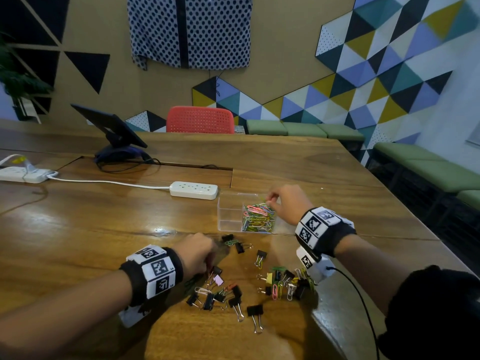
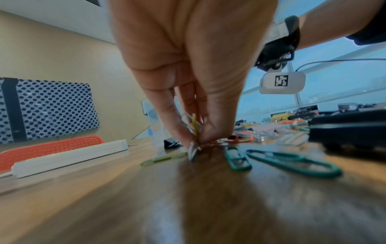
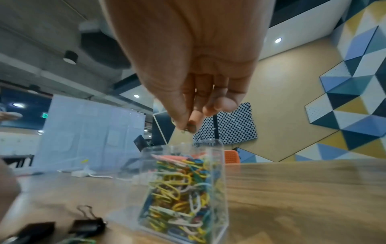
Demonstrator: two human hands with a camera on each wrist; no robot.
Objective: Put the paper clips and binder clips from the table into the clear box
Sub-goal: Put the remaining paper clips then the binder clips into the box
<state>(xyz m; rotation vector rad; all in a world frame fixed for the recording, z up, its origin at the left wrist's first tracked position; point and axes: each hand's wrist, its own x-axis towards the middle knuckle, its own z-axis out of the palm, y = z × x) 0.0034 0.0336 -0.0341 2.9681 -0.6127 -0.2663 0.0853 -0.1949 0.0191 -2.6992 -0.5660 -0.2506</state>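
Item 1, right hand (image 1: 284,203): our grip hung just above the open top of the clear box (image 1: 231,216), thumb and fingertips (image 3: 183,122) pinched together on something small. The right wrist view showed a glint of wire there, most likely a paper clip, though too small to name surely. We judged it was held over the filled compartment so that it would fall among its own kind.

Item 2, clear box: stood on the wooden surface (image 1: 104,242) directly below that grip, two compartments. The one under the grip was heaped with coloured paper clips (image 1: 258,216); the other looked empty, perhaps kept for binder clips.

Item 3, left hand (image 1: 200,253): our grip was down at the surface, thumb and fingers pinching a yellow-green paper clip (image 2: 194,125) stood on edge, together with some silver wire. We held it upright because a flat clip must be tipped up before it lifts clear.

Item 4, loose stock: green paper clips (image 2: 292,161) lay flat just beside the left grip. Black binder clips (image 1: 233,300) lay scattered nearer us than that grip, a mixed cluster (image 1: 285,281) under the right wrist.

Judgement: many paper clips in, binder clips seemingly all outstanding.
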